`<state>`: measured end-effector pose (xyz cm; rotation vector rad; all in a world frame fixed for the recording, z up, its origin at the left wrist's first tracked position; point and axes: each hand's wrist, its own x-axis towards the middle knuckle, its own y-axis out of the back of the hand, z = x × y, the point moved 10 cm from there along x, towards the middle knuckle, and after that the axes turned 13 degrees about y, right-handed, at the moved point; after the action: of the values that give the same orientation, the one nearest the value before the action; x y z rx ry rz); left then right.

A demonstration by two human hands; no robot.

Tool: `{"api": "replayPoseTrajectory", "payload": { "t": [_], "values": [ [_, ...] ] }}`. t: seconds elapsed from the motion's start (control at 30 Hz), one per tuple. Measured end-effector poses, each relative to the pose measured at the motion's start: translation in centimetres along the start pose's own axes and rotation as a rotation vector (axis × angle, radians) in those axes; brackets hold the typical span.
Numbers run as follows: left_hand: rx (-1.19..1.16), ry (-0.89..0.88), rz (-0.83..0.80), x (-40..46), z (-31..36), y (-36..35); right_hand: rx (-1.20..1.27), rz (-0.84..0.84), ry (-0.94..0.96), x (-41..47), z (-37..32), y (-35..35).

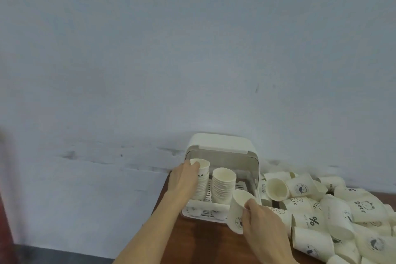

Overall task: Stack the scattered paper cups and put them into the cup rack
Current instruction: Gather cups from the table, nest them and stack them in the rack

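Note:
A white cup rack [222, 146] with a raised clear lid stands on the wooden table against the wall. Inside stand two stacks of white paper cups. My left hand [184, 178] grips the left stack [202, 176] at its side, thumb at the top cup's rim. The right stack [223, 184] stands free beside it. My right hand [262, 223] holds a single paper cup [236, 210] in front of the rack, tilted with its mouth toward the right stack. A heap of loose printed cups [334, 214] lies to the right.
The brown table [192, 240] has its left edge just left of the rack, with the floor below. A pale blue wall [192, 49] rises directly behind the rack and the heap.

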<state>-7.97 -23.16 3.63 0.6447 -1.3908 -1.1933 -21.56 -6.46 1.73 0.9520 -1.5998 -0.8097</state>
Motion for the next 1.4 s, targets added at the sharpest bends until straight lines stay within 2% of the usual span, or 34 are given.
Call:
{"api": "replayPoseTrajectory", "payload": {
  "t": [0.2, 0.43, 0.53, 0.67, 0.87, 1.0, 1.4],
  "values": [
    [0.013, 0.018, -0.046, -0.9, -0.4, -1.4, -0.013, 0.01, -0.008, 0.3, 0.0, -0.2],
    [-0.008, 0.029, -0.045, -1.9, -0.2, -1.5, -0.064, 0.24, 0.089, 3.3, -0.9, 3.8],
    [-0.026, 0.034, -0.038, -2.3, -0.3, -1.6, -0.1, 0.268, 0.131, 5.2, -0.7, 4.6],
    [-0.038, 0.035, -0.046, -2.6, -0.5, -2.1, -0.129, 0.244, 0.153, 7.5, -0.5, 4.7],
    [-0.053, 0.027, -0.067, -2.9, -0.3, -2.4, -0.21, 0.095, 0.169, 9.2, -1.1, 2.5],
    [-0.061, 0.037, -0.088, -3.0, -0.5, -2.5, -0.238, 0.065, 0.204, 9.9, -1.8, 1.4],
    [-0.064, 0.041, -0.13, -3.5, -0.7, -3.5, -0.273, -0.114, 0.169, 9.4, -0.7, -4.1]
  ]
}}
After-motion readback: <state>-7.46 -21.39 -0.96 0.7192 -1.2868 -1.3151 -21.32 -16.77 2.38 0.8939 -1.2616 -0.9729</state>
